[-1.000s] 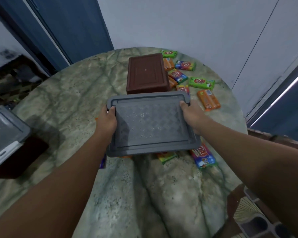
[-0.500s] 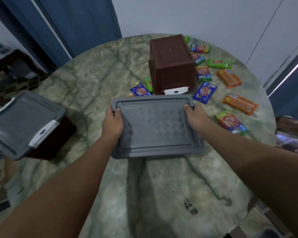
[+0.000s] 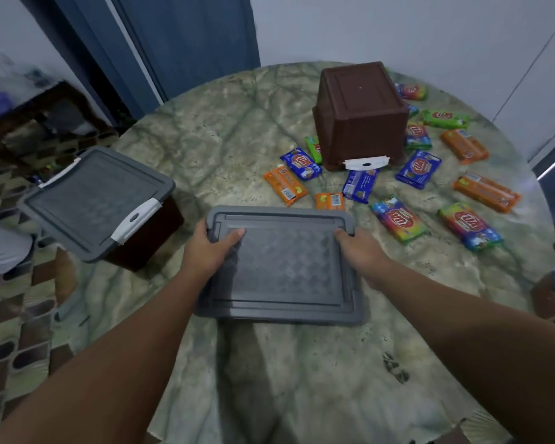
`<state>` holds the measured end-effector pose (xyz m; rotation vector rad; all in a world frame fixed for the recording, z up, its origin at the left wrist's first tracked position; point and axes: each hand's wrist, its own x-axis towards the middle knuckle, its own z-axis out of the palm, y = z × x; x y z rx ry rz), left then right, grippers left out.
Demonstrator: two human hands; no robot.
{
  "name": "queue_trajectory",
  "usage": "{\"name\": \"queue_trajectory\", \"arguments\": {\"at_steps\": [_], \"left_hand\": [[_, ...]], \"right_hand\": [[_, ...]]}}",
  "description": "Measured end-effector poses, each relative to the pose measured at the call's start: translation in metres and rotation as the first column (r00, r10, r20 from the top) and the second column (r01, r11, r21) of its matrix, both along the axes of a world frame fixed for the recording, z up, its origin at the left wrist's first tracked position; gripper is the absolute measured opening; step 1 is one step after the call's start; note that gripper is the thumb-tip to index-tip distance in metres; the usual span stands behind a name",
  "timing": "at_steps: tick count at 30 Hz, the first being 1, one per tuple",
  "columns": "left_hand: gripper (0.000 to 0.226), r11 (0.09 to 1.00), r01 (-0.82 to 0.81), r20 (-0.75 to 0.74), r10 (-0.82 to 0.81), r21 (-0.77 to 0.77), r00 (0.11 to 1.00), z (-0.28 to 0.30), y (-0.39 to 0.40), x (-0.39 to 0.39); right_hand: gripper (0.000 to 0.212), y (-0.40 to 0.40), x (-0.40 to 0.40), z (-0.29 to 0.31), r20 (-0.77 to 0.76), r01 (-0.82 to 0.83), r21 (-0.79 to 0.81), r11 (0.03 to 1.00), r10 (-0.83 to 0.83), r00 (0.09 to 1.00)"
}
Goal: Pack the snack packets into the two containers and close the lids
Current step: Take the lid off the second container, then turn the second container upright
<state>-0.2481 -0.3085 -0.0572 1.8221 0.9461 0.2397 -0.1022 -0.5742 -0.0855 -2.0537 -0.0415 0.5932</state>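
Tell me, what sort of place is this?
Probably a room in a home, not a workshop: a round marble-patterned table strewn with snack packets, a blue door in a plain wall behind, and a patterned floor at the left.

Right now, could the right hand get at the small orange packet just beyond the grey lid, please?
Probably not straight away: the right hand grips the grey lid, as does the left hand. The small orange packet lies uncovered on the table past the lid's far edge, so freeing that hand should suffice.
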Motion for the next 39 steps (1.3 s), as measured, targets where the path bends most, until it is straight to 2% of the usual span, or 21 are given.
{"name": "queue_trajectory", "arguments": {"at_steps": [1, 2, 6, 8, 13, 16, 20, 23, 25, 27, 30, 32, 33, 36, 39], "left_hand": [[0.072, 1.000, 0.009, -0.013, -0.009, 0.007, 1.000, -0.002, 0.007, -0.006], [0.074, 1.000, 0.011, -0.027, -0.010, 0.010, 1.000, -0.005, 0.012, -0.013], [0.064, 1.000, -0.006, -0.085, 0.008, 0.024, 0.996, -0.009, 0.023, -0.037], [0.065, 1.000, -0.002, -0.109, 0.005, 0.029, 0.994, -0.011, 0.032, -0.048], [0.070, 0.993, 0.055, -0.196, -0.034, 0.103, 0.980, -0.012, 0.058, -0.071], [0.072, 0.986, 0.089, -0.260, -0.049, 0.141, 0.964, -0.012, 0.069, -0.079], [0.078, 0.963, 0.174, -0.456, -0.063, 0.205, 0.888, -0.006, 0.074, -0.086], [0.073, 0.909, 0.286, -0.600, -0.052, 0.302, 0.798, 0.004, 0.073, -0.085], [0.080, 0.885, 0.342, -0.669, -0.048, 0.317, 0.742, 0.008, 0.075, -0.083], [0.099, 0.867, 0.395, -0.721, -0.062, 0.304, 0.691, 0.007, 0.076, -0.081], [0.115, 0.864, 0.367, -0.698, -0.026, 0.344, 0.715, 0.009, 0.066, -0.072], [0.110, 0.832, 0.363, -0.672, 0.016, 0.419, 0.740, 0.015, 0.056, -0.061], [0.105, 0.816, 0.363, -0.654, 0.024, 0.449, 0.756, 0.019, 0.050, -0.052], [0.079, 0.818, 0.333, -0.513, -0.054, 0.469, 0.857, 0.029, 0.032, -0.023], [0.045, 0.863, 0.264, -0.305, -0.137, 0.431, 0.943, 0.036, 0.009, 0.009]], "right_hand": [[0.027, 0.002, -0.005, -0.003, -0.020, -0.035, 0.010, 0.999, 0.035, 0.999], [0.024, 0.005, -0.009, -0.007, -0.024, -0.066, 0.041, 0.997, 0.067, 0.997], [0.033, 0.013, -0.022, -0.002, 0.016, -0.168, -0.030, 0.985, 0.169, 0.986], [0.045, 0.015, -0.026, 0.002, 0.000, -0.238, -0.102, 0.966, 0.239, 0.971], [0.051, 0.020, -0.038, 0.006, -0.109, -0.488, -0.301, 0.819, 0.479, 0.871], [0.058, 0.028, -0.044, 0.008, -0.140, -0.575, -0.388, 0.720, 0.571, 0.809], [0.058, 0.038, -0.056, 0.016, -0.196, -0.638, -0.481, 0.602, 0.635, 0.747], [0.051, 0.042, -0.062, 0.018, -0.223, -0.638, -0.491, 0.593, 0.622, 0.750], [0.049, 0.043, -0.063, 0.020, -0.230, -0.646, -0.507, 0.571, 0.633, 0.740], [0.053, 0.045, -0.063, 0.023, -0.258, -0.683, -0.538, 0.494, 0.675, 0.692], [0.056, 0.047, -0.062, 0.024, -0.309, -0.719, -0.558, 0.414, 0.700, 0.644], [0.057, 0.046, -0.059, 0.024, -0.271, -0.696, -0.575, 0.430, 0.703, 0.658], [0.057, 0.044, -0.056, 0.024, -0.198, -0.652, -0.599, 0.465, 0.703, 0.683], [0.045, 0.038, -0.048, 0.029, 0.128, -0.445, -0.599, 0.666, 0.628, 0.768], [0.036, 0.030, -0.031, 0.041, 0.323, -0.310, -0.479, 0.821, 0.493, 0.808]]}}
